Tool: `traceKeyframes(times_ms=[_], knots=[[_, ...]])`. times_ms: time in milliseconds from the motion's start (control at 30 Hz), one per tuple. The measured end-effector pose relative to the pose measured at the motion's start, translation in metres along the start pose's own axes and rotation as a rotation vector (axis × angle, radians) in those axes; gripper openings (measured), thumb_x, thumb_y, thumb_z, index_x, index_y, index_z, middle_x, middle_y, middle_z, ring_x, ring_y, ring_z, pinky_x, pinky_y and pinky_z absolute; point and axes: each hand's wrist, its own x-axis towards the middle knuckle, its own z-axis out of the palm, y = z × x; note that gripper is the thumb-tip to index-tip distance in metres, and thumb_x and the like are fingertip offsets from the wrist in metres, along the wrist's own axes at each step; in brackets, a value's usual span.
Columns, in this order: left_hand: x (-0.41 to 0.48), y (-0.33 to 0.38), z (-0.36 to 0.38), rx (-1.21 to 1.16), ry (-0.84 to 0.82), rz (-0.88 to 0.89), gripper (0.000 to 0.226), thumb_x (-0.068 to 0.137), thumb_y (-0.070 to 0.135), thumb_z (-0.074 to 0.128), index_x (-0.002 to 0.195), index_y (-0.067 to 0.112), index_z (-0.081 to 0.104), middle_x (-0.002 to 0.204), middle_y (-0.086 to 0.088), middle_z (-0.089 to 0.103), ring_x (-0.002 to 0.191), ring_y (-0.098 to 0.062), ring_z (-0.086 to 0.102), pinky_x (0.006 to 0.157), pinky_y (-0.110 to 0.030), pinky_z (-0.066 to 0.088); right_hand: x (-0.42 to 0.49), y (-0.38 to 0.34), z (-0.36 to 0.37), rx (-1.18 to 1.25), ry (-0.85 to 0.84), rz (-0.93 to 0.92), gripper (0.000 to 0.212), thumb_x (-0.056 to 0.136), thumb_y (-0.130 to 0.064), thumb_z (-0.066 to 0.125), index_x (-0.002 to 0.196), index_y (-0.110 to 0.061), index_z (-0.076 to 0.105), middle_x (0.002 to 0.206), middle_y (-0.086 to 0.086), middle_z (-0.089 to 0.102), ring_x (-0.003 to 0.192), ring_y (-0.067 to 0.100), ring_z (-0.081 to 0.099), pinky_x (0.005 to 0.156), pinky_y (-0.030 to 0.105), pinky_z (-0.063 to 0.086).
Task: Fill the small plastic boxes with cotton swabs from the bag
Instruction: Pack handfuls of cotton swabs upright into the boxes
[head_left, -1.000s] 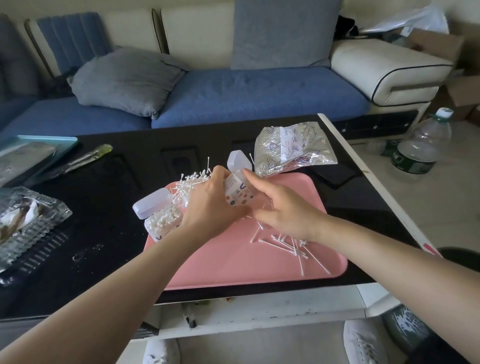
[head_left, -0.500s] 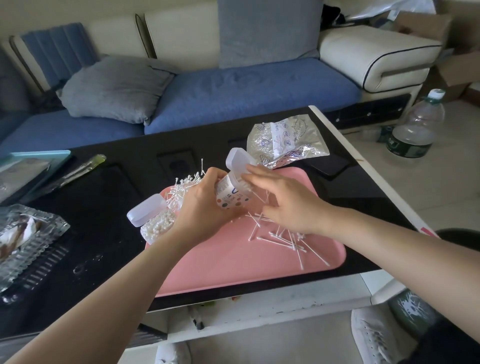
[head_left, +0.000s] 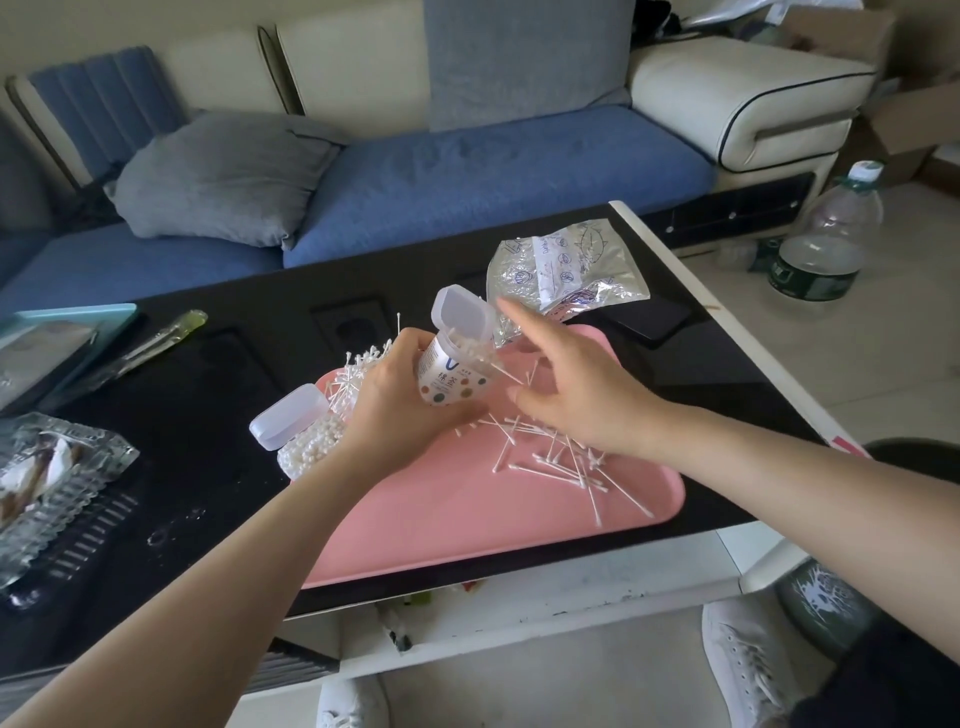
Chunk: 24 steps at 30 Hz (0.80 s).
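My left hand (head_left: 400, 410) grips a small plastic box (head_left: 454, 371) with coloured dots, tilted to the right above the pink tray (head_left: 467, 519), its hinged lid flipped up. White swab sticks poke out of its mouth. My right hand (head_left: 576, 395) hovers just right of the box with fingers spread and the index finger raised; it holds nothing that I can see. Loose cotton swabs (head_left: 561, 462) lie scattered on the tray under that hand. A second open box (head_left: 306, 441), packed with swabs, stands at the tray's left edge. Beyond the tray lies the crumpled clear bag (head_left: 561, 270).
A further heap of swabs (head_left: 358, 369) sits behind my left hand. The black table (head_left: 218, 395) carries a clear glass dish (head_left: 52, 478) at the left, a teal tray (head_left: 67, 332) and a green-handled tool (head_left: 156, 343). A water bottle (head_left: 826, 244) stands on the floor at right.
My left hand has lifted the dotted box higher and tipped it more to the right. My right hand has drawn back from the box's mouth and spread its fingers.
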Motion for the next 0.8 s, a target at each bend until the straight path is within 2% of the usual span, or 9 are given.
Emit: traceKeyframes(times_ms=[67, 133, 200, 267, 367, 434, 567, 667, 801], knots=[[-0.001, 0.001, -0.001, 0.001, 0.004, 0.002, 0.061, 0.063, 0.034, 0.095, 0.106, 0.025, 0.053, 0.095, 0.010, 0.064, 0.082, -0.005, 0.063, 0.061, -0.017, 0.044, 0.003, 0.002, 0.000, 0.128, 0.036, 0.208, 0.075, 0.086, -0.029, 0.078, 0.150, -0.023, 0.040, 0.138, -0.004, 0.057, 0.110, 0.007, 0.063, 0.098, 0.021, 0.049], [-0.002, 0.001, -0.001, 0.010, 0.010, 0.014, 0.062, 0.063, 0.033, 0.096, 0.107, 0.024, 0.053, 0.095, 0.011, 0.063, 0.083, -0.003, 0.062, 0.060, -0.014, 0.044, 0.002, 0.001, 0.000, 0.368, -0.017, 0.428, 0.060, 0.082, -0.027, 0.082, 0.134, -0.018, 0.054, 0.119, 0.003, 0.067, 0.090, 0.013, 0.071, 0.076, 0.029, 0.057], [-0.002, 0.000, -0.002, 0.025, 0.017, 0.028, 0.062, 0.063, 0.032, 0.096, 0.107, 0.025, 0.053, 0.094, 0.012, 0.064, 0.082, -0.002, 0.062, 0.059, -0.011, 0.043, 0.003, 0.000, -0.001, 0.666, -0.072, 0.572, 0.040, 0.083, -0.013, 0.081, 0.119, -0.007, 0.063, 0.100, 0.015, 0.071, 0.072, 0.020, 0.070, 0.060, 0.027, 0.056], [-0.002, -0.002, -0.002, 0.047, 0.030, 0.052, 0.062, 0.063, 0.032, 0.096, 0.106, 0.025, 0.053, 0.090, 0.014, 0.065, 0.080, -0.001, 0.062, 0.059, -0.010, 0.042, 0.003, -0.003, -0.005, 0.774, -0.071, 0.585, 0.023, 0.083, -0.006, 0.078, 0.104, -0.001, 0.069, 0.083, 0.018, 0.068, 0.064, 0.020, 0.067, 0.053, 0.025, 0.053], [-0.002, -0.005, -0.002, 0.133, 0.042, 0.164, 0.064, 0.063, 0.034, 0.095, 0.110, 0.020, 0.055, 0.083, 0.019, 0.062, 0.075, 0.004, 0.059, 0.062, -0.010, 0.042, 0.004, -0.005, -0.012, 0.706, -0.020, 0.498, 0.008, 0.086, -0.002, 0.074, 0.092, 0.000, 0.070, 0.073, 0.014, 0.069, 0.063, 0.018, 0.066, 0.055, 0.023, 0.053], [-0.003, -0.006, -0.002, 0.176, 0.021, 0.234, 0.063, 0.065, 0.034, 0.094, 0.111, 0.018, 0.054, 0.081, 0.020, 0.059, 0.075, -0.001, 0.059, 0.061, -0.013, 0.042, 0.005, -0.006, -0.014, 0.599, 0.021, 0.419, 0.006, 0.087, 0.000, 0.072, 0.093, 0.001, 0.072, 0.070, 0.012, 0.070, 0.063, 0.017, 0.068, 0.058, 0.024, 0.055], [-0.003, -0.008, 0.000, 0.225, -0.047, 0.294, 0.065, 0.064, 0.030, 0.093, 0.115, 0.022, 0.054, 0.090, 0.016, 0.063, 0.076, -0.008, 0.058, 0.064, -0.021, 0.043, 0.009, -0.008, -0.011, 0.386, 0.069, 0.259, 0.006, 0.090, -0.007, 0.072, 0.092, -0.011, 0.076, 0.074, 0.008, 0.075, 0.069, 0.025, 0.074, 0.074, 0.041, 0.062], [-0.005, -0.005, 0.001, 0.164, -0.065, 0.257, 0.065, 0.063, 0.030, 0.094, 0.114, 0.023, 0.054, 0.087, 0.019, 0.061, 0.079, -0.001, 0.059, 0.064, -0.010, 0.040, 0.010, -0.004, -0.001, 0.276, 0.109, 0.198, 0.011, 0.090, -0.024, 0.073, 0.100, -0.028, 0.075, 0.077, -0.005, 0.075, 0.066, 0.015, 0.074, 0.080, 0.046, 0.060], [-0.005, -0.001, 0.002, 0.094, -0.052, 0.161, 0.064, 0.063, 0.032, 0.094, 0.111, 0.021, 0.055, 0.087, 0.018, 0.060, 0.084, 0.005, 0.058, 0.063, -0.009, 0.042, 0.012, -0.003, 0.005, 0.243, 0.194, 0.147, 0.026, 0.097, -0.021, 0.064, 0.123, -0.022, 0.070, 0.084, -0.002, 0.073, 0.075, 0.013, 0.072, 0.085, 0.044, 0.058]])
